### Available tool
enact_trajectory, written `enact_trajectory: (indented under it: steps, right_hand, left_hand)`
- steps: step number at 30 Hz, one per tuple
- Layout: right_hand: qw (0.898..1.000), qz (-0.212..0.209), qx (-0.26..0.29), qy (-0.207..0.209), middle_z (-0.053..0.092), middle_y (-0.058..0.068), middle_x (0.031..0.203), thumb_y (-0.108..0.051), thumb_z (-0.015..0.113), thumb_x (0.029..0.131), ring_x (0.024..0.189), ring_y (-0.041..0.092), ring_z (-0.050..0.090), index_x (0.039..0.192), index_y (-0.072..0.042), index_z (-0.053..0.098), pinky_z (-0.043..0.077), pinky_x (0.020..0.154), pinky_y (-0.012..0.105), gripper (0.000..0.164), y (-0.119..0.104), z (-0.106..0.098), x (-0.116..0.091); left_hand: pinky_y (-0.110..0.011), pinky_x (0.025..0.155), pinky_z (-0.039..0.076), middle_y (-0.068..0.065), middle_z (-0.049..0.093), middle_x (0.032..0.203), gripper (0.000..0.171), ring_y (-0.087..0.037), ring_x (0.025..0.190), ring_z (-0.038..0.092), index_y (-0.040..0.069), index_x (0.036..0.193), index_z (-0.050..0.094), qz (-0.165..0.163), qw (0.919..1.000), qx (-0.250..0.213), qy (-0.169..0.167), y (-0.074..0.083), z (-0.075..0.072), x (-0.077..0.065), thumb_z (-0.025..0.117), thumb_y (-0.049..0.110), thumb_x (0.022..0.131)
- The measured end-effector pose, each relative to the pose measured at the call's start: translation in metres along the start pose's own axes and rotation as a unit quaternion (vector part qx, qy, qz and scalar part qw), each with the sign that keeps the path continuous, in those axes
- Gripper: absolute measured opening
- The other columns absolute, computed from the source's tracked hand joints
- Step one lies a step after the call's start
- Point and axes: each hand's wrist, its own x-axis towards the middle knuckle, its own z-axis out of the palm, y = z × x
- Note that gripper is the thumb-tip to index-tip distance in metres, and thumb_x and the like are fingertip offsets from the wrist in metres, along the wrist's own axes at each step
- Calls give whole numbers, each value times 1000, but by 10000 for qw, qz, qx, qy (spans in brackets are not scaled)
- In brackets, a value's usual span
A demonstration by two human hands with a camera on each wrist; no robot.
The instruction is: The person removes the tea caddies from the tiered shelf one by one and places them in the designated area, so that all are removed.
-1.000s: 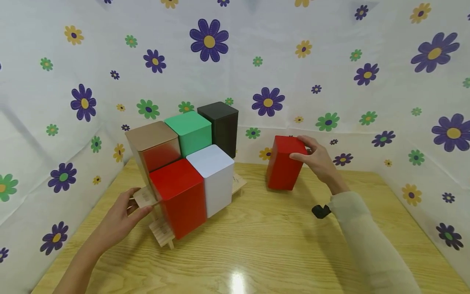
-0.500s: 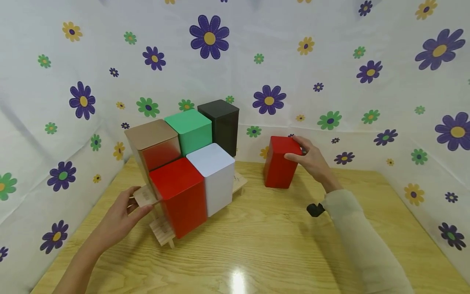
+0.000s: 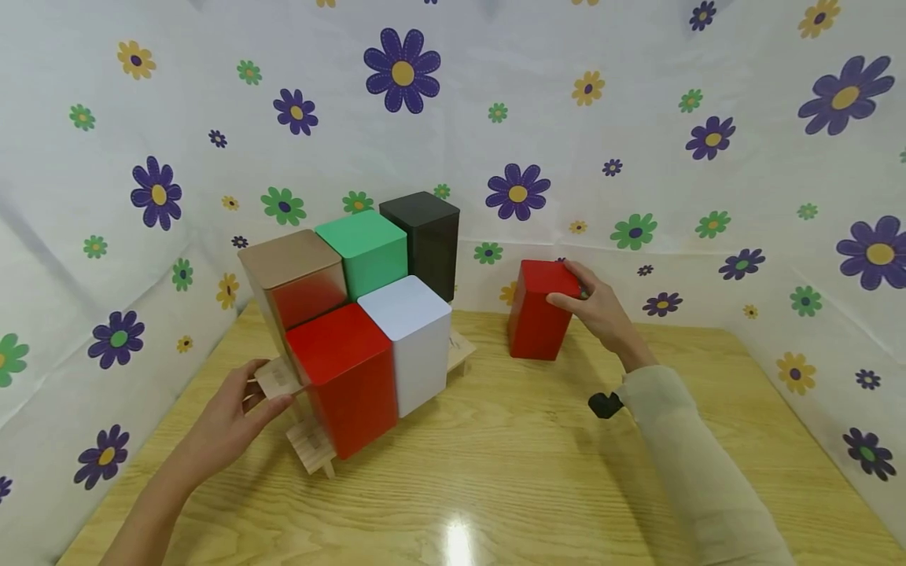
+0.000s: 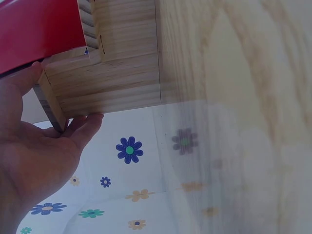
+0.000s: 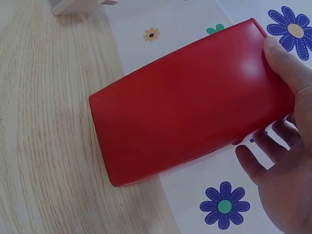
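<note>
At the left, my left hand (image 3: 225,428) grips the upper end of a stepped wooden stand (image 3: 310,445), its thumb beside the lower red box (image 3: 347,377). In the left wrist view the fingers curl behind the wooden end piece (image 4: 51,105). The stand bears a brown box (image 3: 293,263), a green box (image 3: 364,248) and a black box (image 3: 425,236) behind, with the red box and a white box (image 3: 418,346) in front. To the right, my right hand (image 3: 602,310) holds another red box (image 5: 180,102) near its top, thumb on the near face.
The wood-grain table (image 3: 481,464) reaches a white flower-print cloth (image 3: 453,141) at the back and sides. The stand's right end (image 3: 461,350) sticks out past the white box. A black piece (image 3: 605,405) hangs by the right sleeve (image 3: 679,432).
The red box in my right hand has shifted a little to the left and stands less tilted; the right arm moved with it. My left hand stays on the stand.
</note>
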Motion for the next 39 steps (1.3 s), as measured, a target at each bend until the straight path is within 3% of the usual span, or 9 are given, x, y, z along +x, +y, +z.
enact_trajectory:
  steps: [6,12,20,31,39]
  right_hand:
    - [9998,-13,208,-60,20,11,170,-30,70,100,153,37,25,168,-17,12,29,119,55,90,-2,1,-2]
    - [9996,-150,-114,189,7,1,173,-37,68,99,154,41,20,168,-23,6,26,118,60,94,-11,-4,-10]
    - [9957,-621,-374,571,21,-2,170,-41,69,99,151,41,31,167,-23,21,33,114,63,85,-33,-8,-21]
    - [9942,-1073,35,93,33,5,166,-29,67,100,147,37,39,164,-13,29,36,114,58,76,-54,10,-26]
    - [9883,-1428,48,-537,37,9,164,-25,63,103,146,37,41,163,-11,31,36,115,56,69,-74,35,-28]
  left_hand:
    - [-15,84,52,-27,39,139,63,-46,125,53,-12,150,26,51,10000,-39,-31,0,-1,1,62,14,105]
    - [-15,84,52,-27,39,139,61,-45,123,54,-12,149,28,138,9999,-1,-24,1,0,0,62,14,106]
    - [-15,84,52,-28,38,140,63,-47,125,54,-12,150,26,97,9999,21,-27,2,0,-1,62,15,106]
    - [-14,84,51,-29,36,140,65,-48,125,53,-13,150,23,46,10000,56,-51,0,0,-1,62,14,105]
    - [-14,84,51,-29,37,140,66,-47,125,53,-12,151,23,1,10000,20,-86,0,0,0,62,15,106]
